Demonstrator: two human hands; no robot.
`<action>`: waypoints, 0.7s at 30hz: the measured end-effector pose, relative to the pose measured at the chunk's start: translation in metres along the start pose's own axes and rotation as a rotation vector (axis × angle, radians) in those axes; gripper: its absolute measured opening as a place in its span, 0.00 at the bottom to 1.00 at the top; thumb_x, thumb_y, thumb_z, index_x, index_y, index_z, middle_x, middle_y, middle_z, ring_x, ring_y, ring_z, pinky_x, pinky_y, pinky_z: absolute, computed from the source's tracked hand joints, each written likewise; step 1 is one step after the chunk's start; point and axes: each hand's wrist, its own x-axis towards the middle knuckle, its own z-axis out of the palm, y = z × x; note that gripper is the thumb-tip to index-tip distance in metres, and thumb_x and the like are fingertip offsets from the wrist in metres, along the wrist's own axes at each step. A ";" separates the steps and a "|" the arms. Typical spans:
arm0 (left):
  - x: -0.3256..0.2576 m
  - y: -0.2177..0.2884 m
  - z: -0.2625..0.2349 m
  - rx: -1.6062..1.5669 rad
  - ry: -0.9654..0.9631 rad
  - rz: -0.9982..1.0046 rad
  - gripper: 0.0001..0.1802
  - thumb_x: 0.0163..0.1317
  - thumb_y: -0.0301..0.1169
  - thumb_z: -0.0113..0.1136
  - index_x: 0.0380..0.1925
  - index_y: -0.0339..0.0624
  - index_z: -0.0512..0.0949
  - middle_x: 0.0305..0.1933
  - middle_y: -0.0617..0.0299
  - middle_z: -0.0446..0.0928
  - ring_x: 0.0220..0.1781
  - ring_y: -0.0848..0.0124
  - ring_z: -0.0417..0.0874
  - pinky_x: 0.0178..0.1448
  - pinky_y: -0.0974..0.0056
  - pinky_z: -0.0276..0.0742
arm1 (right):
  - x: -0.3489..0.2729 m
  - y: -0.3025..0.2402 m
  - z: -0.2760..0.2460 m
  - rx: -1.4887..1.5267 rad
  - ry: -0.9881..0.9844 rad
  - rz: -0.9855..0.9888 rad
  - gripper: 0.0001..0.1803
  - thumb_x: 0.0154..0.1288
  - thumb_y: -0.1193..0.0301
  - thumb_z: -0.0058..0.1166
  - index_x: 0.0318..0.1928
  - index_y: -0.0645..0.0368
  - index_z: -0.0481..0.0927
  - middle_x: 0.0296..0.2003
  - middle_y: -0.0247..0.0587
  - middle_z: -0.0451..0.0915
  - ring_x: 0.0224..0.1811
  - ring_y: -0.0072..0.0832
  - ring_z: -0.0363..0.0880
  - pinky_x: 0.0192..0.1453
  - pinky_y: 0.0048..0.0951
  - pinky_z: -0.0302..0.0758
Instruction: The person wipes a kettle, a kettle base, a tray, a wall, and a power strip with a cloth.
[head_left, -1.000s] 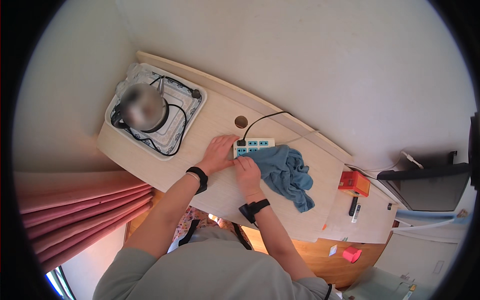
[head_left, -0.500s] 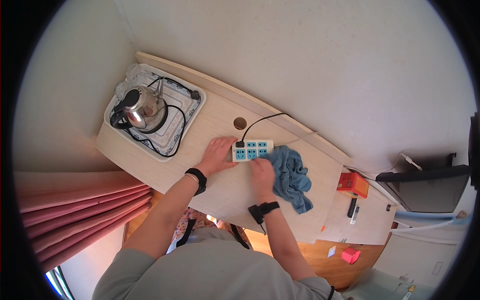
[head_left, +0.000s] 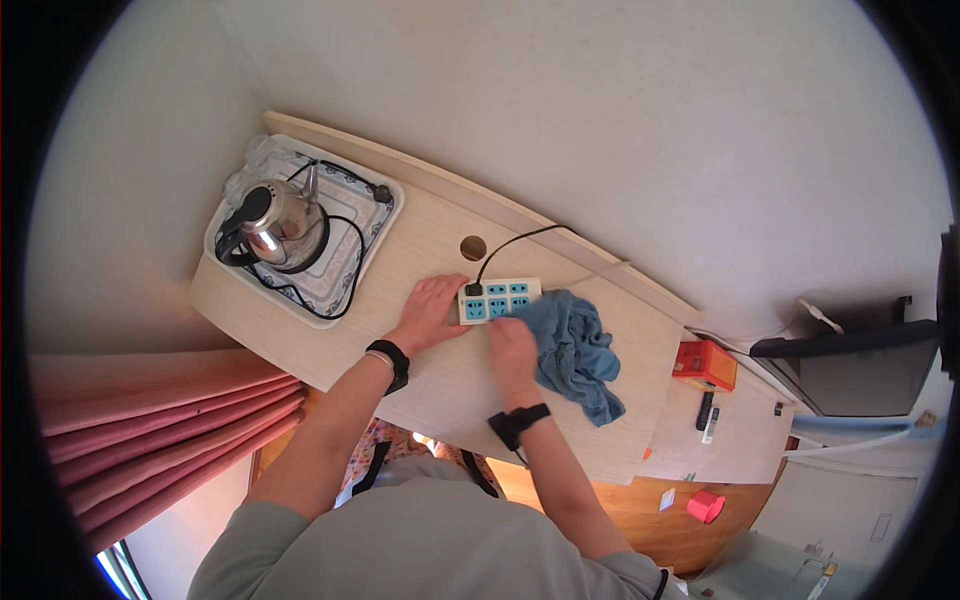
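Observation:
A white power strip (head_left: 467,305) with blue sockets lies on the wooden desk, a black plug in its far left socket. My left hand (head_left: 430,312) grips the strip's left end, thumb by the near corner and fingers at the far one. Bunched blue cloth (head_left: 577,355) is spread to the right, its left part over the strip's right end. Closed and a little blurred, my right hand (head_left: 513,352) holds the cloth's edge against the strip's near side. My right fingertips are partly hidden.
At the left, a steel kettle (head_left: 285,238) with a coiled black cord stands on a patterned tray (head_left: 338,270). A cable hole (head_left: 473,248) lies behind the strip. Rightward are a red box (head_left: 706,367), remote controls (head_left: 708,415) and a dark screen (head_left: 850,370). Pink curtain (head_left: 170,430) hangs left.
My right hand has shifted slightly left and toward me along the strip, drawing the cloth's edge with it. My left hand keeps its grip on the strip's left end.

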 end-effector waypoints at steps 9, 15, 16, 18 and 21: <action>-0.001 -0.001 -0.003 -0.003 0.018 0.000 0.43 0.42 0.36 0.76 0.61 0.45 0.68 0.58 0.54 0.74 0.63 0.56 0.72 0.69 0.55 0.62 | 0.011 0.036 -0.030 -0.037 -0.069 -0.045 0.10 0.49 0.77 0.57 0.36 0.58 0.83 0.37 0.39 0.82 0.43 0.39 0.81 0.46 0.37 0.79; 0.002 0.000 0.002 0.015 -0.021 -0.011 0.43 0.42 0.37 0.77 0.60 0.44 0.68 0.58 0.54 0.74 0.63 0.56 0.72 0.68 0.55 0.62 | 0.000 0.017 -0.008 0.012 -0.035 -0.010 0.10 0.50 0.78 0.55 0.35 0.59 0.82 0.37 0.40 0.81 0.43 0.39 0.80 0.47 0.36 0.79; 0.000 -0.002 0.001 0.006 0.001 -0.009 0.43 0.42 0.37 0.77 0.60 0.44 0.68 0.59 0.54 0.74 0.63 0.56 0.72 0.68 0.55 0.62 | 0.005 0.003 -0.005 0.011 -0.038 -0.014 0.10 0.50 0.78 0.55 0.35 0.59 0.82 0.37 0.40 0.81 0.43 0.39 0.80 0.47 0.36 0.79; -0.001 -0.004 0.000 -0.001 0.020 -0.002 0.43 0.42 0.37 0.76 0.60 0.44 0.68 0.59 0.54 0.74 0.63 0.56 0.72 0.68 0.55 0.62 | 0.015 -0.015 -0.006 0.050 -0.121 -0.107 0.10 0.49 0.78 0.55 0.35 0.58 0.83 0.37 0.39 0.82 0.43 0.39 0.80 0.47 0.36 0.79; 0.000 -0.003 -0.001 -0.007 0.006 0.005 0.43 0.42 0.37 0.76 0.60 0.44 0.68 0.59 0.54 0.74 0.64 0.56 0.72 0.69 0.55 0.62 | 0.014 0.018 -0.015 0.024 -0.096 -0.150 0.07 0.53 0.75 0.55 0.34 0.59 0.82 0.38 0.39 0.81 0.43 0.39 0.80 0.47 0.38 0.78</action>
